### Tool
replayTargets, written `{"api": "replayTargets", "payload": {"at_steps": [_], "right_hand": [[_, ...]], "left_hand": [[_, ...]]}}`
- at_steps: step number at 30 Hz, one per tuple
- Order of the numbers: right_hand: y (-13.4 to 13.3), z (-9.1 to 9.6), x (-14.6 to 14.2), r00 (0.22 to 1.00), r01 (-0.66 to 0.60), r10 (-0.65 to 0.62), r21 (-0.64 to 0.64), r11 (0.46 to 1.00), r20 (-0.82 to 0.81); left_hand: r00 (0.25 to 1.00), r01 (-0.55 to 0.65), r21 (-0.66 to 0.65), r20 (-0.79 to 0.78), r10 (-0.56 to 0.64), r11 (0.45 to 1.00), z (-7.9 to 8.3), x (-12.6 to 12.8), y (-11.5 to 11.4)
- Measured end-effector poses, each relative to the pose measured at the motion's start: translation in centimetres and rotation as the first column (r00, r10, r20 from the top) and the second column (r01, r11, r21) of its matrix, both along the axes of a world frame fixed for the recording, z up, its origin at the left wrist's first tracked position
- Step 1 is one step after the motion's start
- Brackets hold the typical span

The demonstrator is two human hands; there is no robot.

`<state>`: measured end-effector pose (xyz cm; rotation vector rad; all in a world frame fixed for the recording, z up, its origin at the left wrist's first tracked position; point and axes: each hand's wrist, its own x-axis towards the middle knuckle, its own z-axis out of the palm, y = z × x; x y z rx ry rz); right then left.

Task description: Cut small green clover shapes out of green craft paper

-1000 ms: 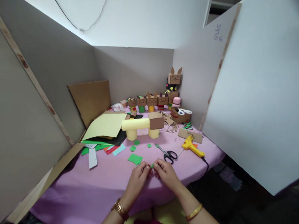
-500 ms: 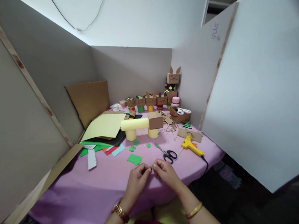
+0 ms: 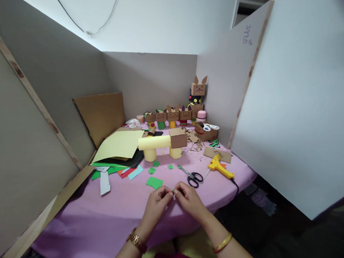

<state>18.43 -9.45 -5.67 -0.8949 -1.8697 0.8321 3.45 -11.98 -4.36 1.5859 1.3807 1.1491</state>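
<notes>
My left hand (image 3: 157, 202) and my right hand (image 3: 189, 200) meet over the near part of the table, fingertips pinched close together. Between them shows a tiny bit of green paper (image 3: 173, 190), mostly covered by the fingers. Just beyond my left hand lies a green paper rectangle (image 3: 154, 182). Past it are green flower-shaped cutouts (image 3: 152, 170) and a small green square (image 3: 170, 167). Black-handled scissors (image 3: 193, 178) rest beyond my right hand, blades slightly apart. Farther back stands a pale yellow paper-tube figure (image 3: 154, 142) with a brown cardboard box head (image 3: 178, 138).
A yellow glue gun (image 3: 220, 167) lies at right near a cardboard strip (image 3: 217, 154). Paper sheets (image 3: 120, 144) are stacked at left. Several box-headed figures (image 3: 172, 115) line the back beside a cardboard box (image 3: 206, 132). Partition panels (image 3: 148, 82) enclose the purple-covered table (image 3: 108, 221).
Both hands stay together over the same spot, with fingers shifted slightly. Less of the green paper bit shows between the fingertips now. The whole view has shifted a little.
</notes>
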Motion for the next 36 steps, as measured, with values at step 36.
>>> {"api": "replayTargets", "payload": {"at_steps": [36], "right_hand": [[-0.17, 0.37, -0.02, 1.0, 0.016, -0.016, 0.009, 1.0, -0.011]], "left_hand": [[1.0, -0.012, 0.083, -0.01, 0.013, 0.996, -0.33, 0.08, -0.24]]}}
